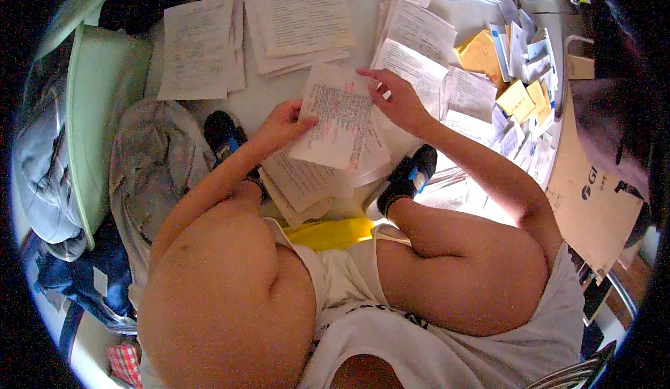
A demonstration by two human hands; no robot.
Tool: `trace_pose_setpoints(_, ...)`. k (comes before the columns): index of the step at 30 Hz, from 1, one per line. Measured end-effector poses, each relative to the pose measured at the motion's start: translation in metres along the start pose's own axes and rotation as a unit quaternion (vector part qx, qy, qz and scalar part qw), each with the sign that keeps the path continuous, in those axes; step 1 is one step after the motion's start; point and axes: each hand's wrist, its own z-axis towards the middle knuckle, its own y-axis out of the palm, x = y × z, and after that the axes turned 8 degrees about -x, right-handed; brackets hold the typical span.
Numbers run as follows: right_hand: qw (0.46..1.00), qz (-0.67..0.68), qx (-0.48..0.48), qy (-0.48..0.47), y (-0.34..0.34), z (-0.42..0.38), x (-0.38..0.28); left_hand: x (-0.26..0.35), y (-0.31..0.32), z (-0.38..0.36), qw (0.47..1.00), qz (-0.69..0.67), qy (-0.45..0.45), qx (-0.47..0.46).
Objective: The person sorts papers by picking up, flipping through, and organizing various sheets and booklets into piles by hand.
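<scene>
While the left hand [287,122] pinches a printed sheet [335,137] near its left edge, thumb on top, the right hand [399,101] is at the upper right corner, index finger stretched out to the top edge. Left grip: closed on the paper. Right grip: fingers bent at the corner; cannot tell whether they pinch or only touch. Sheet is in front of the seated person, slightly askew, overlapping loose pages [301,179]. Dense print, red marks; wording too blurred to read.

Step in hand, as judged: handling or looking over this single page. A turn of the page would call for a sure pinch from the right hand; setting it down, for releasing both sides evenly. Thin paper probably wants a light hold, and the pages underneath could get dragged along.

Round about: paper stack [307,13] straight ahead, smaller pile [197,48] to its left, overlapping printed pages [417,31] to its right, yellow slip [515,100] farther right among jumbled papers.
</scene>
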Motion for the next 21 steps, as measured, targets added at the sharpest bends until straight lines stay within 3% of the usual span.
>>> trace_pose_setpoints(5,0.998,-0.058,-0.005,-0.024,0.002,-0.002,-0.001,-0.003,-0.001,0.0,0.999,-0.008,-0.006,0.034)
trace_pose_setpoints(8,0.999,-0.042,0.011,0.019,0.002,-0.001,-0.004,0.003,-0.002,-0.001,0.999,0.032,-0.009,0.033)
trace_pose_setpoints(10,0.982,-0.151,0.068,-0.095,0.001,0.002,-0.003,-0.014,-0.004,0.004,0.999,0.011,-0.003,0.045)
trace_pose_setpoints(16,0.946,-0.238,0.022,-0.221,-0.03,0.012,-0.043,-0.014,-0.014,0.004,0.991,-0.09,-0.057,0.079)
trace_pose_setpoints(17,0.945,-0.238,0.021,-0.223,-0.03,0.013,-0.043,-0.013,-0.015,0.003,0.985,-0.128,-0.088,0.076)
trace_pose_setpoints(21,0.987,-0.131,0.005,-0.092,-0.025,0.017,-0.037,-0.016,-0.014,0.005,0.986,-0.136,-0.056,0.082)
